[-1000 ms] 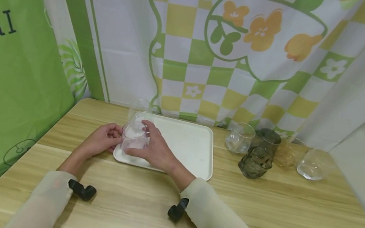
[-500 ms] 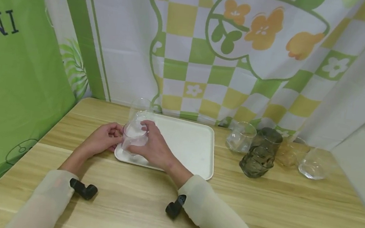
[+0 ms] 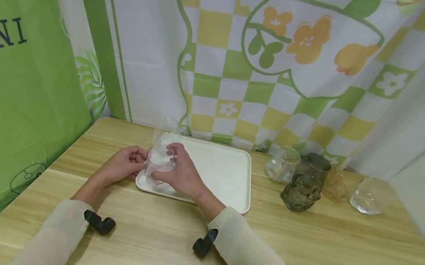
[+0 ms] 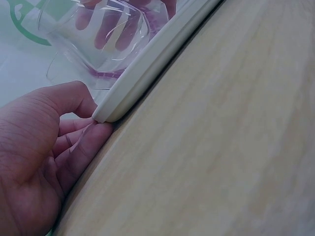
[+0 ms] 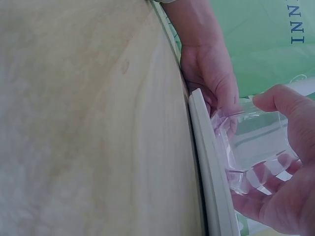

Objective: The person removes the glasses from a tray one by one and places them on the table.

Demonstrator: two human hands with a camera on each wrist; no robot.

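A clear, faintly pink-purple drinking glass (image 3: 154,170) stands upright at the front left of the white tray (image 3: 217,168). My right hand (image 3: 183,173) grips it from the right, thumb in front and fingers round the far side. In the right wrist view, the glass (image 5: 261,140) sits within the curve of the right hand (image 5: 295,162). At the tray's left edge my left hand (image 3: 122,165) is close beside the glass. The left wrist view has the left hand (image 4: 44,132) pinching the tray's rim (image 4: 133,81), thumb above and fingers below. A taller clear glass (image 3: 167,129) stands behind.
Several glasses stand to the right of the tray: a clear one (image 3: 282,165), a dark grey textured one (image 3: 300,194), another dark one (image 3: 317,163), an amber one (image 3: 336,185) and a clear one (image 3: 366,200). A patterned curtain (image 3: 230,86) hangs behind the wooden table (image 3: 152,235).
The pink-purple glass has come down slightly onto the tray with my right hand around it. My left hand keeps its place at the tray's edge. The head view has shifted a little.
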